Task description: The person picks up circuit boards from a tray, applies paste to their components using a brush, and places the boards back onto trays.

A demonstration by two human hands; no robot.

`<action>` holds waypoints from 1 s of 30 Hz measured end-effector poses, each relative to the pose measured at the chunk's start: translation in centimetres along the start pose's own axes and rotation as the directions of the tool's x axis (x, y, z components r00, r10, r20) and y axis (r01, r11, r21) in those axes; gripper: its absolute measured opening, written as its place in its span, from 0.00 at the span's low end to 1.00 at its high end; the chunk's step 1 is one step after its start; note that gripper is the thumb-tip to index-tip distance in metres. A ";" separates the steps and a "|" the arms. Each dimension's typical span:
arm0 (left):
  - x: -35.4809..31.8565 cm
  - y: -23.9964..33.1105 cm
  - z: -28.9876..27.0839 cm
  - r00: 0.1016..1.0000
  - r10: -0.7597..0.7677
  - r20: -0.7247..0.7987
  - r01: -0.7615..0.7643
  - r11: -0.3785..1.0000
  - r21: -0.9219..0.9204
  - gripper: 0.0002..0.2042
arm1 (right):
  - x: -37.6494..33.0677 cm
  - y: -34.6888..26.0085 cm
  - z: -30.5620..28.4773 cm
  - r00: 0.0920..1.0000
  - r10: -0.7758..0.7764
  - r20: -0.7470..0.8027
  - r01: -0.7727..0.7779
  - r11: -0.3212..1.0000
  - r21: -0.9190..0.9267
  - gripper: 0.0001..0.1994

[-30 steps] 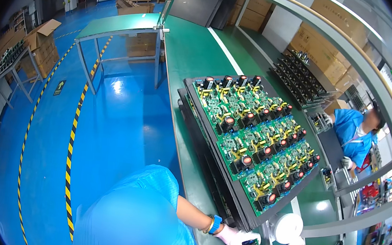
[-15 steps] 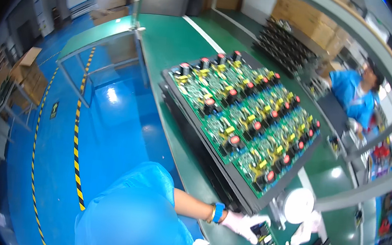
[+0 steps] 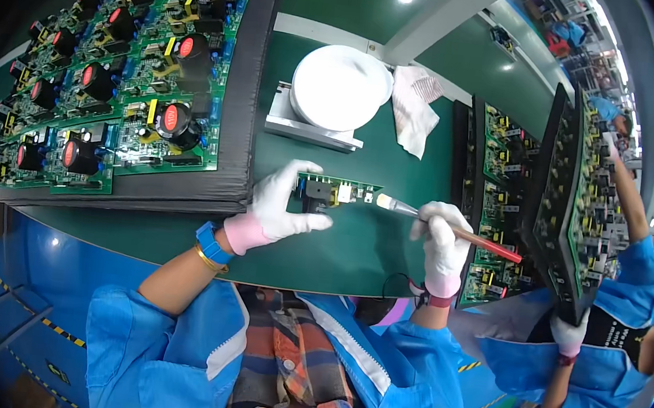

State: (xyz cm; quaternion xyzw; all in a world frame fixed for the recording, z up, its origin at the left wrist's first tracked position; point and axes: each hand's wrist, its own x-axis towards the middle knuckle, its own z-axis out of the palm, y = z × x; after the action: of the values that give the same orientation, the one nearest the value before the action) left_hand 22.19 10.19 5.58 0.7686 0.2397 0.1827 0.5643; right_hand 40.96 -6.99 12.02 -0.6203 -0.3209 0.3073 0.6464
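- Because the left hand pinches the small circuit board by its left end, thumb below and fingers above, the right end is left uncovered, presumably to give the brush room.
- The board is over the near part of the desk, between the two hands; whether its underside touches the desktop, I cannot tell.
- The right hand holds the brush much like a pen, fingers narrowed near the bristles, which likely helps fine control; the tip is at the board's right end, contact unclear.
- A round white tub sits on a metal stand just beyond the board, seemingly for easy reach, with a crumpled pale cloth beside it.
- The gloves look like soft, thin fabric; the brush has pale bristles, a shiny metal collar and a slim, red-ended handle.
- At left, green boards with stubby black cylinders and red tops stand in rows on a matte black pad.
- At right, a co-worker's gloved hand grips a tilted black tray.
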 end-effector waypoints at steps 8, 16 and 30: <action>-0.6 -0.5 -0.7 1.000 0.012 -0.002 -0.012 1.000 0.002 0.34 | 1.1 0.6 0.9 0.990 0.049 0.130 -0.022 0.979 -0.204 0.07; -0.3 -0.3 -0.4 1.000 0.013 -0.007 -0.013 1.000 -0.001 0.34 | 0.7 -0.4 1.2 0.998 0.065 -0.003 -0.062 0.942 -0.329 0.07; -0.4 -0.5 -0.1 0.999 0.032 -0.032 -0.033 0.999 -0.008 0.33 | -0.2 1.0 5.5 0.685 -0.619 0.383 0.592 0.167 -0.788 0.09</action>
State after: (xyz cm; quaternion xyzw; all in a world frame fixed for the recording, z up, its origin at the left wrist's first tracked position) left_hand 21.74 10.18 5.15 0.7668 0.2354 0.2052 0.5608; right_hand 36.45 -3.77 11.10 -0.6798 -0.6387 -0.1933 0.3042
